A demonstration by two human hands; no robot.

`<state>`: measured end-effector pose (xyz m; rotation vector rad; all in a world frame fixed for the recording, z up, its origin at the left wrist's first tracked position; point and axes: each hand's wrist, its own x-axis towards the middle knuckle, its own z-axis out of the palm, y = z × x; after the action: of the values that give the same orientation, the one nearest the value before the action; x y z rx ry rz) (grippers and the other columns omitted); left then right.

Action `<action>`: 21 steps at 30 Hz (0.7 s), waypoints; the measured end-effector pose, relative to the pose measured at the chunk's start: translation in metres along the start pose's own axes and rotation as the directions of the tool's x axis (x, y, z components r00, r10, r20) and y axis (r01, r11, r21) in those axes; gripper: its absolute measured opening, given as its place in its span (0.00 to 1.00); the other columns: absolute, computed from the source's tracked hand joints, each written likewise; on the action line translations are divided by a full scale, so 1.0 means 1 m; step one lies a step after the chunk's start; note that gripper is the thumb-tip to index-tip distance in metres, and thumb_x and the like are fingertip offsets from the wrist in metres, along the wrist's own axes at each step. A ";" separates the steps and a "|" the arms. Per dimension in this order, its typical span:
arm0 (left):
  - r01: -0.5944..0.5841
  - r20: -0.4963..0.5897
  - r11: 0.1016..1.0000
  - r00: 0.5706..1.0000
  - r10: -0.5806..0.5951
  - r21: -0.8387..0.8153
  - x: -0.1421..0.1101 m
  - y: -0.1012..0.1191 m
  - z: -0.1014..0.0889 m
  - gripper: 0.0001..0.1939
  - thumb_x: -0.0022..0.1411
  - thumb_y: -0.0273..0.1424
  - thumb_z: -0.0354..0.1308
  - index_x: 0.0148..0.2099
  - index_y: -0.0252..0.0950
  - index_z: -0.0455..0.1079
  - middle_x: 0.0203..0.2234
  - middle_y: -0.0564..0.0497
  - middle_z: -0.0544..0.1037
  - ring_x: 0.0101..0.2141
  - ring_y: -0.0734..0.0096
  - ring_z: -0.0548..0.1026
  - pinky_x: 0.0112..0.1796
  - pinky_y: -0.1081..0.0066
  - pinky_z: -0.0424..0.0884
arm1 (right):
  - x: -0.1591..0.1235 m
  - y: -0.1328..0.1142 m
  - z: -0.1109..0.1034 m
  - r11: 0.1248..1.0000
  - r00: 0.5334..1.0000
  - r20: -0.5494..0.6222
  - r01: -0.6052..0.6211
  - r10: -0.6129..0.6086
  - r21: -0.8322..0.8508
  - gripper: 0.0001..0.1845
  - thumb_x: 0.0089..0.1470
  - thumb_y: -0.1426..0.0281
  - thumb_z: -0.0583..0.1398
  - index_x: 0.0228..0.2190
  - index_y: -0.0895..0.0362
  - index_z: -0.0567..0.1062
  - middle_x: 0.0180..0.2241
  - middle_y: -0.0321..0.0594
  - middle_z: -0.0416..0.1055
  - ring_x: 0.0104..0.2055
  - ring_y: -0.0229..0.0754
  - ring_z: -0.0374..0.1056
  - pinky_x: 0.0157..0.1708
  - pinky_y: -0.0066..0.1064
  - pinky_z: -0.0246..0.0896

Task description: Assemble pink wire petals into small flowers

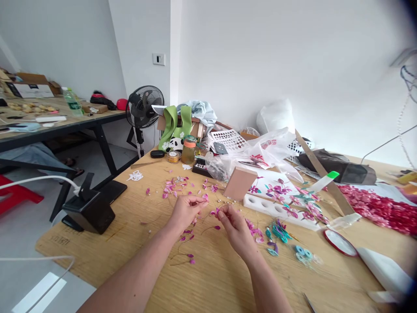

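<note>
My left hand [186, 212] is closed in a pinch on a small pink petal [205, 197] above the middle of the table. Just right of it, my right hand [235, 226] pinches a magenta flower [215, 212], partly hidden by the fingertips. Thin wire stems trail near both hands. Loose pink petals [174, 187] lie scattered beyond the left hand, and more wired magenta petals [190, 256] rest below it. Beside the right hand is a cluster of pink petals [254, 230]. Teal thread and pieces [280, 232] lie further right.
A white foam block with holes [270, 208] holds finished-looking flowers behind my right hand, near a wooden block [240, 182]. A glass jar [189, 150] stands at the back. A black box with a cable [89, 211] sits at the left edge. Pink-red petals [374, 204] are heaped right.
</note>
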<state>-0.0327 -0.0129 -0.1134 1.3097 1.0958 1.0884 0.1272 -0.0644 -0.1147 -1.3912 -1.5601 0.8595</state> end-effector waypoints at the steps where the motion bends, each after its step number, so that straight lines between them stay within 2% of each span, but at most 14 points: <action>1: -0.072 0.005 0.997 0.997 0.072 0.015 -0.001 0.001 0.000 0.06 0.51 0.30 0.61 0.31 0.33 0.77 0.20 0.53 0.74 0.19 0.76 0.69 0.21 0.76 0.66 | -0.001 -0.001 0.000 0.999 0.999 0.046 -0.016 0.014 0.040 0.15 0.56 0.57 0.52 0.26 0.56 0.65 0.24 0.33 0.60 0.27 0.37 0.56 0.28 0.27 0.52; 4: -0.248 0.069 0.968 0.967 0.245 0.039 -0.002 0.005 0.001 0.04 0.52 0.28 0.61 0.29 0.35 0.77 0.27 0.49 0.78 0.32 0.70 0.74 0.37 0.71 0.69 | -0.003 -0.007 -0.002 0.988 0.984 0.174 -0.066 0.041 0.140 0.15 0.56 0.58 0.54 0.26 0.56 0.67 0.24 0.33 0.62 0.28 0.36 0.58 0.29 0.27 0.53; 6: -0.261 0.138 0.965 0.957 0.255 0.028 -0.004 0.006 0.001 0.05 0.52 0.28 0.60 0.30 0.35 0.77 0.29 0.48 0.78 0.34 0.68 0.74 0.40 0.70 0.68 | -0.005 -0.012 -0.004 0.976 0.975 0.217 -0.092 0.048 0.198 0.15 0.56 0.59 0.54 0.26 0.57 0.67 0.24 0.33 0.63 0.28 0.36 0.59 0.30 0.27 0.53; 11: -0.186 0.274 0.983 0.946 0.176 0.011 -0.007 0.006 0.001 0.06 0.53 0.30 0.60 0.31 0.34 0.78 0.30 0.47 0.79 0.32 0.68 0.74 0.35 0.71 0.68 | -0.005 -0.019 -0.008 0.951 0.979 0.193 -0.124 0.070 0.283 0.13 0.54 0.61 0.55 0.24 0.57 0.67 0.23 0.34 0.64 0.27 0.36 0.59 0.29 0.28 0.53; 17: -0.096 0.296 0.995 0.951 0.090 0.006 -0.008 0.009 0.002 0.08 0.51 0.33 0.62 0.32 0.34 0.78 0.27 0.48 0.79 0.27 0.71 0.72 0.28 0.74 0.66 | -0.002 -0.016 -0.009 0.953 0.986 0.160 -0.101 0.056 0.287 0.12 0.54 0.61 0.56 0.24 0.57 0.66 0.23 0.34 0.64 0.27 0.37 0.59 0.30 0.28 0.53; 21: -0.033 0.288 0.998 0.957 0.044 -0.044 -0.009 0.009 0.002 0.08 0.49 0.34 0.63 0.31 0.34 0.78 0.20 0.51 0.76 0.21 0.76 0.66 0.22 0.76 0.60 | -0.002 -0.014 -0.009 0.950 0.990 0.137 -0.082 0.042 0.301 0.13 0.54 0.61 0.56 0.26 0.57 0.67 0.23 0.34 0.64 0.28 0.37 0.59 0.30 0.29 0.53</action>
<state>-0.0319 -0.0220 -0.1044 1.4128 0.8297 0.9067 0.1295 -0.0692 -0.0991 -1.1832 -1.4112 1.1962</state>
